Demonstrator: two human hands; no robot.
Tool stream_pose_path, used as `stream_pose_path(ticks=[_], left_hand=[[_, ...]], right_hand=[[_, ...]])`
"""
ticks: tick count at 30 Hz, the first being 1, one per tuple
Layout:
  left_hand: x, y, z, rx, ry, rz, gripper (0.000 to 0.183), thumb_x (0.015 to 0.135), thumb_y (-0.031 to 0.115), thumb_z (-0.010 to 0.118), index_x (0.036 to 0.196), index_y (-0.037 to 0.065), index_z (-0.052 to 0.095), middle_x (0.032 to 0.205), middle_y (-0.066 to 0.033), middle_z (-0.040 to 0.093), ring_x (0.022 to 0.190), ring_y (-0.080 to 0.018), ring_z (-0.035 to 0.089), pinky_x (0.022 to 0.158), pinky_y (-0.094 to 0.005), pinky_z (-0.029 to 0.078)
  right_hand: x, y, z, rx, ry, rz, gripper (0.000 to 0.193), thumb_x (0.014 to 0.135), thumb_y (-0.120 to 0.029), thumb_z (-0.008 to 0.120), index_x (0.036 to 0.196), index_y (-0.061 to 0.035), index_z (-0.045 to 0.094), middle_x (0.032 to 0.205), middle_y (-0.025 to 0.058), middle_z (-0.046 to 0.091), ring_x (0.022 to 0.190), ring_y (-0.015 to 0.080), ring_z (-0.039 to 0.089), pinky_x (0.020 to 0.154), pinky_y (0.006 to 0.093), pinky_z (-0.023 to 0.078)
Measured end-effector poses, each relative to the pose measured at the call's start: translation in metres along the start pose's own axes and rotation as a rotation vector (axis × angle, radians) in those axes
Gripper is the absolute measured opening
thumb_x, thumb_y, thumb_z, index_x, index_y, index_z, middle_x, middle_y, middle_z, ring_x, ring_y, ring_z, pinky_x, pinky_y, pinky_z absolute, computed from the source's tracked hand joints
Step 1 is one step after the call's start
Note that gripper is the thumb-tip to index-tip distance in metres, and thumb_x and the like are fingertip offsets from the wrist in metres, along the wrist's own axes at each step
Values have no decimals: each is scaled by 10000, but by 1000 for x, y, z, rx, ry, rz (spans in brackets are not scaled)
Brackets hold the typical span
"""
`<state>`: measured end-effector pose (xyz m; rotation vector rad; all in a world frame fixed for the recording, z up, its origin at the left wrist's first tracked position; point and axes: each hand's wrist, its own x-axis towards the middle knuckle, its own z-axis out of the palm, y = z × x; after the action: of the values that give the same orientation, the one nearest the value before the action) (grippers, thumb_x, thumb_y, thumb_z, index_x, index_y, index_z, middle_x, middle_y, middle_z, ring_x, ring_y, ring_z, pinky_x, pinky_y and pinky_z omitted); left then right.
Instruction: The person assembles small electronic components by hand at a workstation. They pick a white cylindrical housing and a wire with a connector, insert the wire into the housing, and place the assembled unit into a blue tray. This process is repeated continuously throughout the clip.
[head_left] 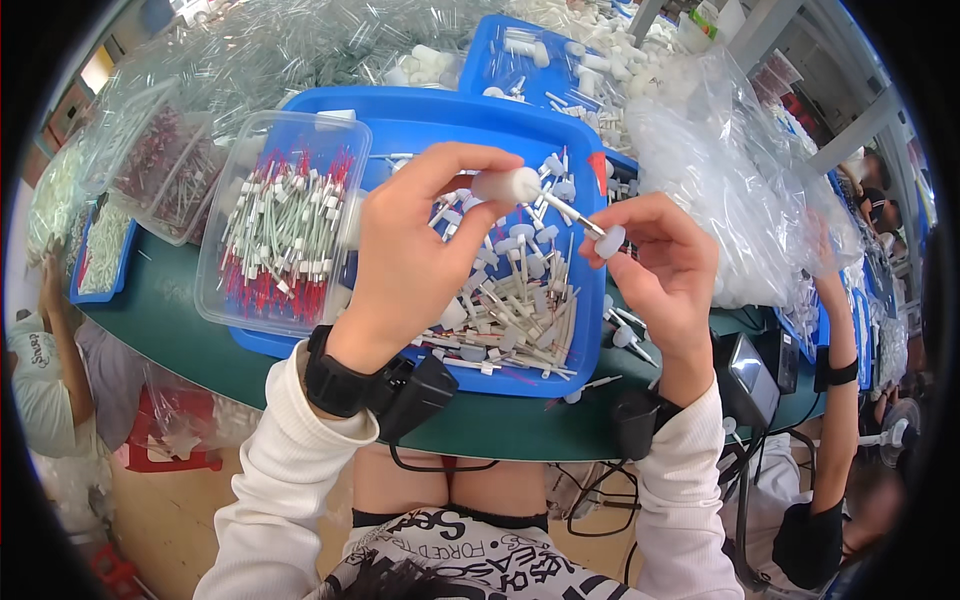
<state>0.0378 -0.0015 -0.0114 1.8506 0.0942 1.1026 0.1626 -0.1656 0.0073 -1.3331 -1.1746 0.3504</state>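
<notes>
White cylinder (508, 186) is above the large blue tray (480, 118), between left hand's thumb and fingers; left hand (410, 240) is curled closed round it. Capped rod (607, 242), also above the tray, is pinched by its round pale cap at the right hand's fingertips; right hand (668, 275) is part-curled. Rod points at cylinder's end; can't tell if they touch. Tray holds a loose heap of pale stems with round caps. Clear box (213, 292) overlaps the tray's left side, packed with pale sticks, red at the ends. Left of the tray: clear bins (172, 232) of dark red pieces, small blue tray (98, 297) of pale sticks. Beyond it: second blue tray (485, 62), white bottle-like parts. Left hand hides part of the heap; far bins' contents too small to make out.
</notes>
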Motion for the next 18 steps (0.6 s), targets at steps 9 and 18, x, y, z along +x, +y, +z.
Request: stream_pose_path(ticks=[9,18], left_hand=[[0,6,-1,367,-21,282,238,700,-107,591,878,43,644,875,-86,630,775,-242,626,632,-299,512],[-3,8,-3,403,-16,266,271,660,-116,592,888,31,607,834,-78,573,764,-240,588,627,-314,489]], right_hand=[[1,-2,-1,61,-12,142,226,721,15,549,939,49,594,888,72,626,804,140,618,751,271,493],[5,11,-3,466,-109,388,170,846,-62,532,970,44,581,874,128,644,768,197,641,728,294,511]])
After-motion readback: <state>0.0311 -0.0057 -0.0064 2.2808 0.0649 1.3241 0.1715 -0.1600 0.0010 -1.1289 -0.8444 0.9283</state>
